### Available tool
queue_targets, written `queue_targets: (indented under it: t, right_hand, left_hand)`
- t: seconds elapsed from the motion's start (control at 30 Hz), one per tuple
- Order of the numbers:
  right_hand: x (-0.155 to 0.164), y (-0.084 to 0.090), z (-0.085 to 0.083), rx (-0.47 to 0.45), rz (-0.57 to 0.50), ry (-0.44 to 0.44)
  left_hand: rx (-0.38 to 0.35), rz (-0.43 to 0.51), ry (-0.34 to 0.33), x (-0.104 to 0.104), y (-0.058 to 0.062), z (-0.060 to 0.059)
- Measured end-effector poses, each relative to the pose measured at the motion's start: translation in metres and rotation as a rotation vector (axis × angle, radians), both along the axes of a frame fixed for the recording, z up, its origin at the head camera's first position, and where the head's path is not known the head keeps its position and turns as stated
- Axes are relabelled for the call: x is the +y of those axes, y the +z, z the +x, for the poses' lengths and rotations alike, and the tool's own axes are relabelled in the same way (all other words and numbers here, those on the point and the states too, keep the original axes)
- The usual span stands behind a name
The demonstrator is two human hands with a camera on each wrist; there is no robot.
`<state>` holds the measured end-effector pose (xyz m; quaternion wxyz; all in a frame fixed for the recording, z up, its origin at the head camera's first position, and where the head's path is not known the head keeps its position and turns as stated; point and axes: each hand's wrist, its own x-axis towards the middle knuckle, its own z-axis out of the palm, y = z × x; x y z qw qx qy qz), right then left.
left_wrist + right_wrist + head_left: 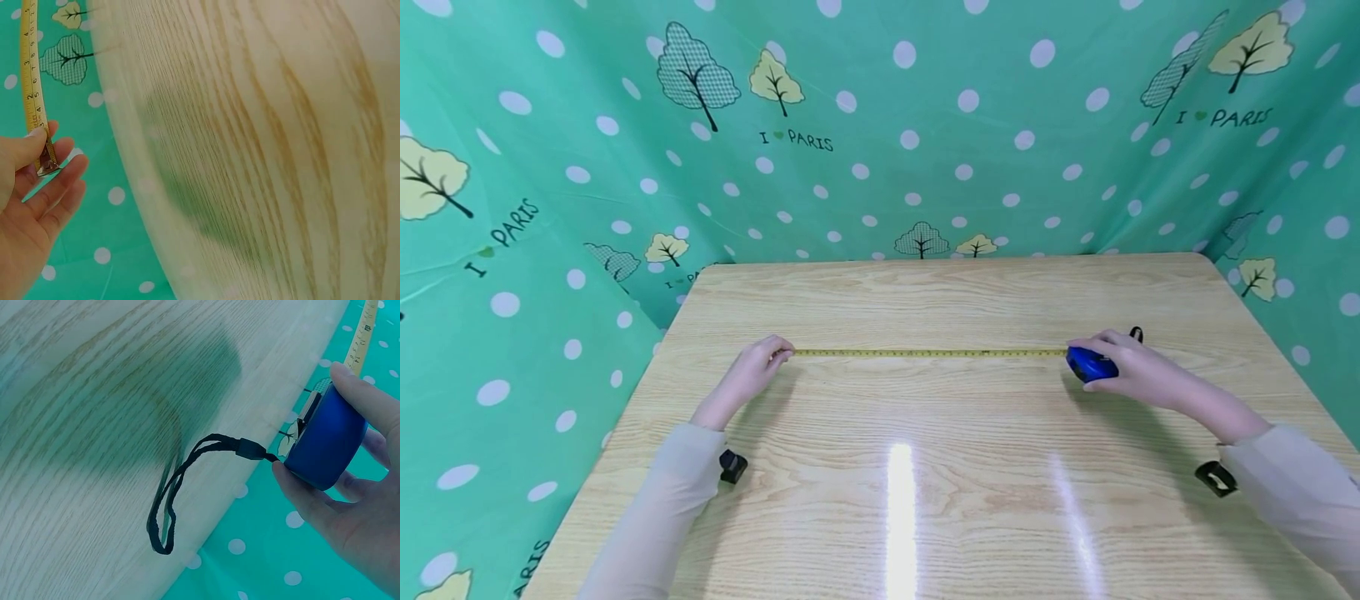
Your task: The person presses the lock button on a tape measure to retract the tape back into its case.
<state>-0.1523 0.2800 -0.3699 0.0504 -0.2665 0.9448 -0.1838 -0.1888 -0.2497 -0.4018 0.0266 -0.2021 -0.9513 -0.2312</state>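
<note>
A yellow tape blade (925,353) stretches in a straight line above the wooden table between both hands. My left hand (758,367) pinches its free end; the metal end hook (48,167) shows just past the thumb in the left wrist view, with the other fingers loosely spread. At the other end, my right hand (1138,371) grips the blue case of the tape measure (1090,364), thumb on one side and fingers on the other. From the case (328,434) hangs a black wrist strap (172,506), looped and loose over the table.
The light wood table (820,500) has rounded far corners and reflects a bright strip of light. A green dotted curtain (910,108) printed with trees stands behind it and along both sides. Black wrist devices (732,467) sit at the sleeves.
</note>
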Motion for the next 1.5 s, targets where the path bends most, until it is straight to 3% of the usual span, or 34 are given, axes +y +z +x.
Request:
queue_targets:
  t: [0.5,0.87,1.5]
  right_hand:
    - [-0.004,-0.001,0.000,-0.010,-0.012,0.002]
    - [-0.005,-0.002,-0.001,-0.022,-0.012,0.006]
    - [-0.008,-0.006,0.001,-0.013,-0.024,-0.001]
  left_hand:
    - [0.014,-0.003,-0.017,0.005,0.003,0.001]
    - [0.056,-0.001,-0.069,0.010,-0.004,-0.001]
    - [0.094,0.011,-0.122,0.027,-0.005,0.006]
